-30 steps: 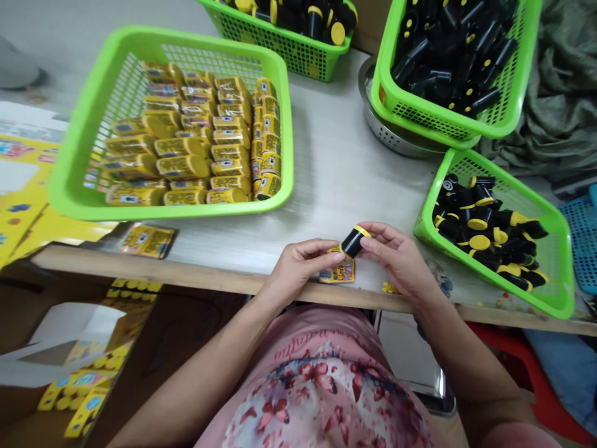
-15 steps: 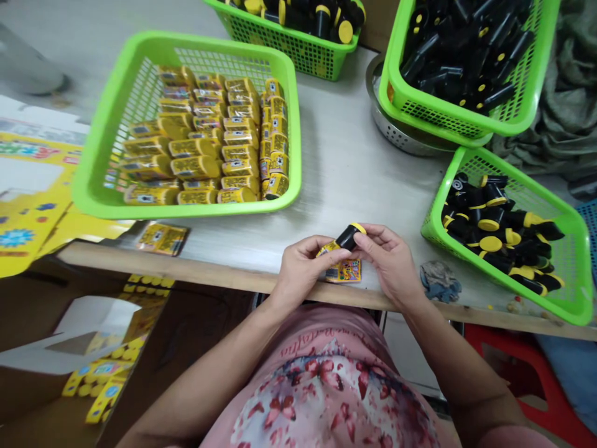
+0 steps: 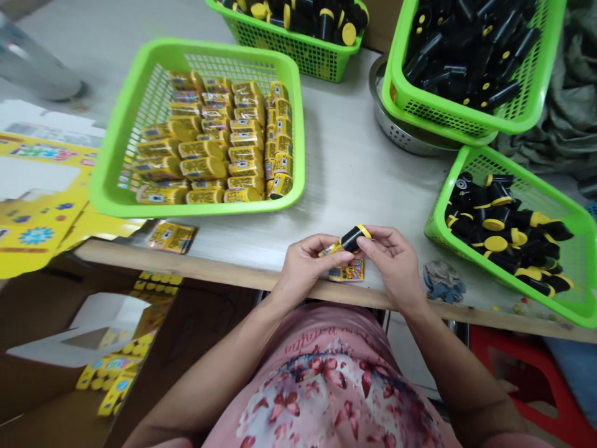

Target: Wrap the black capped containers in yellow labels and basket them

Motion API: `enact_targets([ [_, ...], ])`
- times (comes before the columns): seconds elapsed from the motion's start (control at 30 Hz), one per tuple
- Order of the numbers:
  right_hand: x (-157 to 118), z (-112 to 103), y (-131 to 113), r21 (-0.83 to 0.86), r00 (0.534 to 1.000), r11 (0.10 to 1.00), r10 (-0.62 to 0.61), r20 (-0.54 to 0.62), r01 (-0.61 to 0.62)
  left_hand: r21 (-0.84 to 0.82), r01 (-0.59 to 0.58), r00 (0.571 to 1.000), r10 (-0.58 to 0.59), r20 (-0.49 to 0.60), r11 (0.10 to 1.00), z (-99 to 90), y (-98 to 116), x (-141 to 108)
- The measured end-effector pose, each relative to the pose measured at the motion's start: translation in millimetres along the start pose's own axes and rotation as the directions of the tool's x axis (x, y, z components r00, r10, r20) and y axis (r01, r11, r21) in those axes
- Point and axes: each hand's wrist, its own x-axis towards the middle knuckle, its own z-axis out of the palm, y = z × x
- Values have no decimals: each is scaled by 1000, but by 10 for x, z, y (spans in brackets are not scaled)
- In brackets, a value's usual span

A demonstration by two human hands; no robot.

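A short black cylinder with a yellow cap [image 3: 353,239] is held between my hands above the table's front edge. My left hand [image 3: 305,266] pinches a strip of yellow printed label [image 3: 331,250] against the cylinder's side. My right hand [image 3: 390,264] grips the capped end with its fingertips. Part of the cylinder is hidden behind my fingers. Just below my hands, a small printed card [image 3: 346,270] lies flat on the table.
A green basket [image 3: 112,155] holds yellow-wrapped cylinders. Green baskets of black cylinders stand behind [image 3: 303,62] and right [image 3: 450,186], one [image 3: 443,121] on a steel colander [image 3: 396,134]. A rag [image 3: 443,281] lies near my right hand. Yellow printed cardboard [image 3: 41,211] lies left.
The view has swung, shifting the table's contents right in the picture. The cylinder now lies flatter, and the yellow label strip stretches left from it between my left fingers.
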Motion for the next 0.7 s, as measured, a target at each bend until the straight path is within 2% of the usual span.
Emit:
enact_targets([
  [0.17, 4, -27, 23, -33, 999, 999, -44, -12, 43, -64, -4, 996, 10, 91, 998, -25, -28, 6],
  [0.33, -13, -26, 64, -47, 996, 995, -85, 16, 86, -60, -12, 1000, 12, -14, 998, -4, -17, 33],
  [0.5, -54, 42, 154, -79, 981, 978, -196, -10, 195, -65, -21, 998, 17, -61, 998, 43, 20, 37],
  [0.7, 16, 6, 207, -157, 974, 961, -228, 8, 227, -136, 56, 998, -54, 22, 989, 12, -10, 54],
])
